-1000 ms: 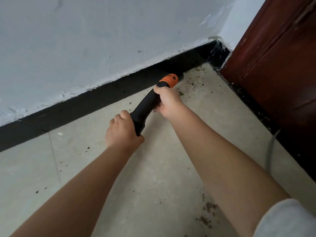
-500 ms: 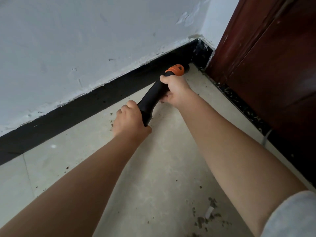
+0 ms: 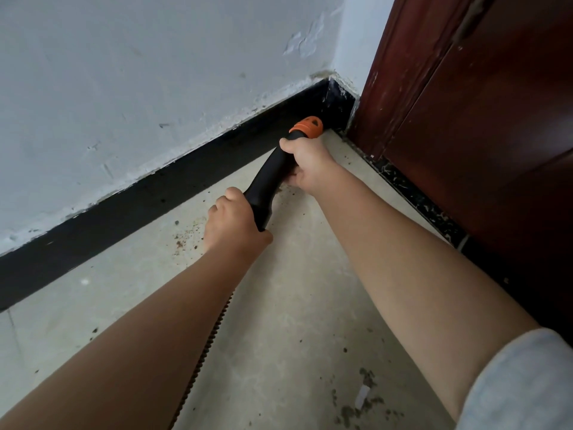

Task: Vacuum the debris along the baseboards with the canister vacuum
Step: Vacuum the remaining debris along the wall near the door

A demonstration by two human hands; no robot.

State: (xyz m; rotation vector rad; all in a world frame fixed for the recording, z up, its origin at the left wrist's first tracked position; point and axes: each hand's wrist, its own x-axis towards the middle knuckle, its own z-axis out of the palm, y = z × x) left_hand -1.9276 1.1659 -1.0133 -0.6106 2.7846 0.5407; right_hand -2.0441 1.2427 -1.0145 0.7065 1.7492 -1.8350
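A black vacuum wand (image 3: 268, 181) with an orange collar (image 3: 307, 126) points into the corner where the black baseboard (image 3: 130, 206) meets the door frame. My right hand (image 3: 305, 164) grips the wand just behind the orange collar. My left hand (image 3: 232, 221) grips its lower end. The nozzle tip is hidden beyond the collar. A ribbed hose (image 3: 204, 352) runs back under my left forearm. Dark crumbs of debris (image 3: 189, 235) lie on the floor beside my left hand.
A dark red wooden door (image 3: 483, 144) stands at the right above a speckled black threshold strip (image 3: 415, 197). The grey-white wall (image 3: 139, 88) rises above the baseboard. More debris with a white scrap (image 3: 361, 398) lies on the beige floor near my right elbow.
Both hands have pushed the wand further along the baseboard, so the orange collar now sits right at the corner. The view has shifted with them.
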